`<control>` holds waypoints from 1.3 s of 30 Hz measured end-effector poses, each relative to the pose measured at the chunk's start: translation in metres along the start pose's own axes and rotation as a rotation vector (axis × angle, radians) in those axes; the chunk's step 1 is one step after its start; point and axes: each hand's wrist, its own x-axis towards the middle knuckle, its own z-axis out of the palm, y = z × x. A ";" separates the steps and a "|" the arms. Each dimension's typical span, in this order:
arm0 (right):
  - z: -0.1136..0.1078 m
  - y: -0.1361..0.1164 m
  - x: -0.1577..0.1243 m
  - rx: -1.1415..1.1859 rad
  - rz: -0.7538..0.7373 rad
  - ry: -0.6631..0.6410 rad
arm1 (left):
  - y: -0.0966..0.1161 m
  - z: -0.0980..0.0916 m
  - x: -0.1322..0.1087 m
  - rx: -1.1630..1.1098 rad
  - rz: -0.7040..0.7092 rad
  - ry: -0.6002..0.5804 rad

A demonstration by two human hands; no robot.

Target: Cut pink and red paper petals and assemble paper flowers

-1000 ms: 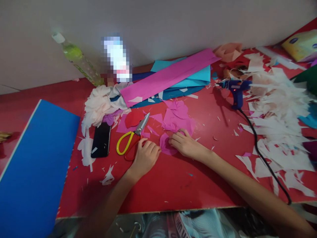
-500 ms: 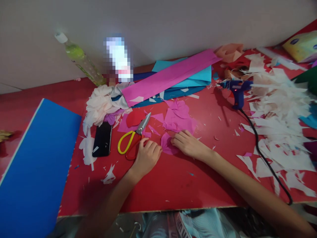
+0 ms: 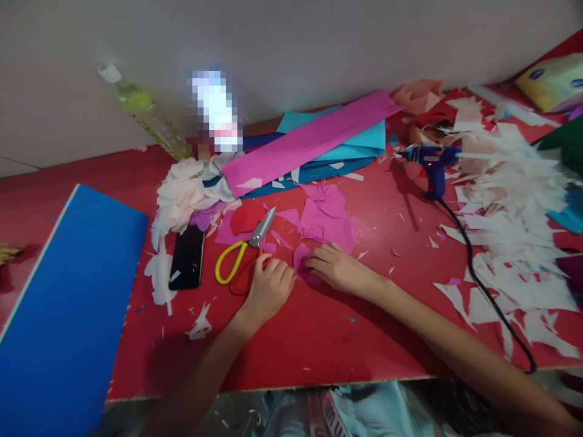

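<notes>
My right hand point(image 3: 334, 267) lies on a small round pink paper piece point(image 3: 302, 262) on the red table point(image 3: 319, 328), its fingers pinching the piece's edge and lifting it. My left hand point(image 3: 269, 285) rests just left of that piece with its fingers curled, touching the table beside the yellow-and-red-handled scissors point(image 3: 246, 250). The scissors lie shut, blades pointing up and right. More pink paper scraps point(image 3: 330, 217) lie right behind my hands, and a red paper cut-out point(image 3: 246, 217) sits by the scissor blades.
A black phone point(image 3: 186, 257) lies left of the scissors, near a blue board point(image 3: 64, 303). A blue glue gun point(image 3: 430, 162) stands at the right, its black cord point(image 3: 483, 285) trailing to the front edge. White paper scraps point(image 3: 514, 212), folded pink and teal sheets point(image 3: 314, 141), a tissue flower point(image 3: 184, 189) and a bottle point(image 3: 146, 112) crowd the back.
My right fingers have slid left over the pink piece and raised its edge, so less of it shows. My left hand has barely moved.
</notes>
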 end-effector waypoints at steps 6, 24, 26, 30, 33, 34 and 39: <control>0.003 0.003 0.002 -0.032 -0.060 -0.036 | 0.000 0.000 -0.001 0.011 0.004 -0.004; 0.001 -0.002 0.004 -0.075 -0.023 0.004 | 0.002 -0.001 0.001 0.052 0.007 0.009; 0.002 -0.003 0.005 -0.070 -0.015 0.025 | 0.003 -0.002 0.001 0.052 0.008 0.010; 0.005 -0.004 0.006 -0.088 -0.039 0.042 | 0.003 -0.003 0.002 0.048 0.005 0.009; 0.006 -0.004 0.006 -0.096 -0.041 0.048 | 0.003 -0.003 0.002 0.032 0.002 0.009; 0.007 -0.004 0.006 -0.094 -0.040 0.047 | 0.003 -0.003 0.002 0.028 0.000 0.006; 0.009 -0.002 0.004 -0.086 -0.038 0.045 | 0.003 -0.002 0.001 0.036 0.003 0.003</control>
